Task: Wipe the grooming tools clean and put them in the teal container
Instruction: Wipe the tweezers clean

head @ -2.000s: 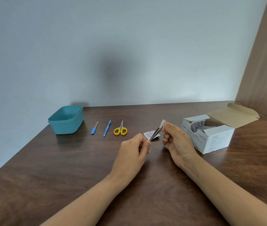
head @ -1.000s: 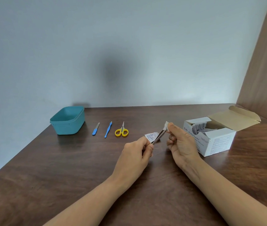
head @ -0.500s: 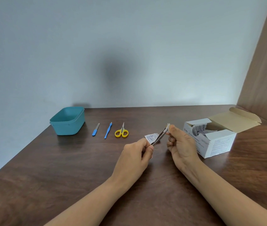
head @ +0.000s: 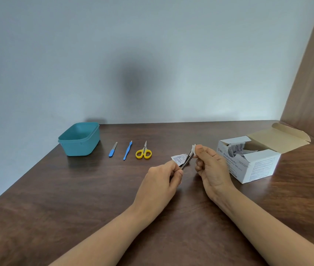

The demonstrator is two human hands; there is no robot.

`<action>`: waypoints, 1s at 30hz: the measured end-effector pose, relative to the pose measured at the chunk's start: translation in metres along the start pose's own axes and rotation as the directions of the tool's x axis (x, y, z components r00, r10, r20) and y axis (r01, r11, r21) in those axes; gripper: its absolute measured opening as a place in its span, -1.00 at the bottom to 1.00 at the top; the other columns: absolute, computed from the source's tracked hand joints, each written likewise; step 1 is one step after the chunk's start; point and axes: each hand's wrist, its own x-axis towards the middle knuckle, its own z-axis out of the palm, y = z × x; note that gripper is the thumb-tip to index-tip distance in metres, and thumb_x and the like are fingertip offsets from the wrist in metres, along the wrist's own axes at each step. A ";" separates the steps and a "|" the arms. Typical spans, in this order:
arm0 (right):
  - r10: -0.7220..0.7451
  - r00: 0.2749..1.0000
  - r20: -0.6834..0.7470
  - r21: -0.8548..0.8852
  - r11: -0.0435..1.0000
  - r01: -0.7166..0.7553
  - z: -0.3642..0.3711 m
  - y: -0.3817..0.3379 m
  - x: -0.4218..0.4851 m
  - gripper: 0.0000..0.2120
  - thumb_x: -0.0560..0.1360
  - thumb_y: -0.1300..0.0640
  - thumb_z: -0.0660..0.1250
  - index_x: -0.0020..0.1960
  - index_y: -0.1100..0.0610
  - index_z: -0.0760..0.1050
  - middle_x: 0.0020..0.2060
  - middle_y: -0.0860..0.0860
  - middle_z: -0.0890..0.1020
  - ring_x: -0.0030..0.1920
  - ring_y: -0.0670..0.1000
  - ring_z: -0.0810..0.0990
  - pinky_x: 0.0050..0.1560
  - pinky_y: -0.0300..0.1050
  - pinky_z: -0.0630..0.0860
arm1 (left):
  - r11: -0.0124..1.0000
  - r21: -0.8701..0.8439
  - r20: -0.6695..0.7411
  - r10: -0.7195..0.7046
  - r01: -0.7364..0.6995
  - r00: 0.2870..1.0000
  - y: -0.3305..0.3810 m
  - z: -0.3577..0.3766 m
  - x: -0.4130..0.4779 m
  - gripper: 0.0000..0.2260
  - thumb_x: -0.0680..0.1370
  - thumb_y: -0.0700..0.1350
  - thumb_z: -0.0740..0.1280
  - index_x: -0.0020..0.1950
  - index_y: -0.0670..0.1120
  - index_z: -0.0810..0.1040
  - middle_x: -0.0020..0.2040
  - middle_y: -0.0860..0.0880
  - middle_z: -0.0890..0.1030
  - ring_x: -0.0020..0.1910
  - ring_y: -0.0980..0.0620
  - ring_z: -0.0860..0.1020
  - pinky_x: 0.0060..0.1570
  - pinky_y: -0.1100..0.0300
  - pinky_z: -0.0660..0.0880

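L hand (head: 160, 175) pinches tweezers (head: 187, 160) base, long axis up-right into swab (head: 193, 149) pinched by R hand (head: 209, 164); teal container (head: 79, 139) left of frame, nearer L hand

The left hand (head: 160, 181) hides one end of the tweezers (head: 187, 160), the swab (head: 193, 149) the tip.

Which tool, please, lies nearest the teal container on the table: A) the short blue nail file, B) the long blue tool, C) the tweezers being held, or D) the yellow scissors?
A: the short blue nail file comes first in the row beside the teal container.
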 end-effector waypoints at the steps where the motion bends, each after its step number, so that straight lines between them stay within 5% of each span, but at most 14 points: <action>1: -0.001 1.000 -0.007 0.004 1.000 0.001 0.000 0.000 0.000 -0.80 0.51 0.25 0.31 -0.27 0.12 0.57 -0.42 -0.04 0.50 -0.50 -0.16 0.29 -0.45 -0.33 0.22 | 1.000 0.000 0.000 0.002 -0.002 1.000 0.000 0.000 0.000 -0.85 0.59 -0.06 0.25 -0.15 -0.04 0.52 -0.29 0.09 0.62 -0.25 0.11 0.55 -0.18 0.10 0.51; 15: -0.042 0.999 0.011 -0.172 0.984 0.043 -0.001 0.003 -0.002 -0.79 0.44 0.13 0.42 -0.34 0.14 0.54 -0.48 0.03 0.33 -0.50 -0.14 0.21 -0.41 -0.28 0.19 | 0.999 0.041 0.013 0.008 -0.009 1.000 -0.005 0.004 0.001 -0.86 0.58 -0.03 0.26 -0.14 -0.03 0.52 -0.28 0.04 0.61 -0.26 0.08 0.55 -0.17 0.01 0.51; 21: -0.028 0.998 0.057 -0.222 0.974 0.040 -0.001 0.003 -0.005 -0.92 0.37 0.19 0.48 -0.21 0.16 0.59 -0.42 -0.04 0.56 -0.49 -0.15 0.28 -0.43 -0.31 0.25 | 0.999 0.051 0.006 0.001 -0.001 1.000 -0.005 0.004 0.001 -0.85 0.58 -0.02 0.26 -0.14 -0.03 0.51 -0.28 0.04 0.62 -0.25 0.08 0.55 -0.16 0.02 0.52; 26: -0.050 0.980 0.193 -0.310 0.944 0.109 0.000 0.003 -0.007 -0.86 0.44 0.23 0.42 -0.13 0.33 0.58 -0.51 -0.14 0.55 -0.51 -0.22 0.42 -0.39 -0.43 0.33 | 0.999 0.046 -0.007 -0.005 0.006 1.000 -0.004 0.004 0.002 -0.85 0.57 -0.04 0.28 -0.15 -0.07 0.51 -0.28 0.02 0.62 -0.27 0.05 0.57 -0.17 -0.01 0.52; 30: -0.053 0.961 0.272 -0.389 0.907 0.160 0.001 0.005 -0.010 -0.81 0.45 0.23 0.42 -0.15 0.39 0.57 -0.42 0.02 0.58 -0.49 -0.23 0.45 -0.38 -0.45 0.35 | 0.999 0.024 -0.041 -0.021 0.022 0.999 -0.005 0.003 0.003 -0.85 0.57 -0.05 0.29 -0.17 -0.06 0.51 -0.31 0.00 0.63 -0.29 0.05 0.58 -0.18 0.00 0.52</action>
